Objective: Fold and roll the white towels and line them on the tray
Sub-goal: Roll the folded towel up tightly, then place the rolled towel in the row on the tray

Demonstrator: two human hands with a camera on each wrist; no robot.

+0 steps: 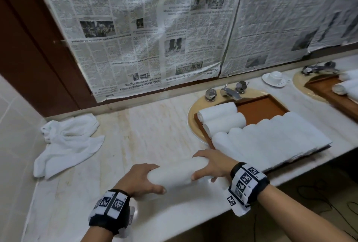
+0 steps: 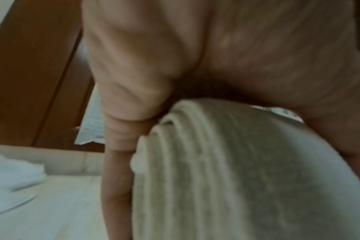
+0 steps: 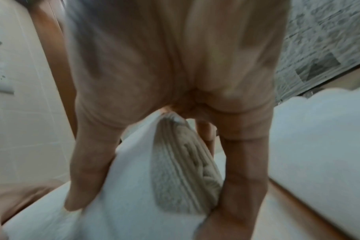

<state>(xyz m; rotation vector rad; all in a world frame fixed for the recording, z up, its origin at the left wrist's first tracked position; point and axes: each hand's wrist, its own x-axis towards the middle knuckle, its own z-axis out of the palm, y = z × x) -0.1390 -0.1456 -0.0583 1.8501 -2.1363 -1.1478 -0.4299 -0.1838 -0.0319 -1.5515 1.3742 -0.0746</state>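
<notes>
On the pale marble desk [image 1: 135, 131], the left hand [image 1: 142, 178] and right hand [image 1: 211, 164] curl round opposite ends of a rolled white terry towel [image 1: 178, 174], apparently keeping the coil tight. It lies near the brown wooden tray [image 1: 259, 109] of finished rolls, likely for a short carry.

Newspapers [image 1: 155, 28] cover the wall; marble counter [image 1: 135, 135] below.

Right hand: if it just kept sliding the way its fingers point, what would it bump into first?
The right hand, gripping the rolled towel, points up and left across the counter. That stretch looks bare; probably the newspaper-covered wall comes first, though depth is uncertain.
</notes>
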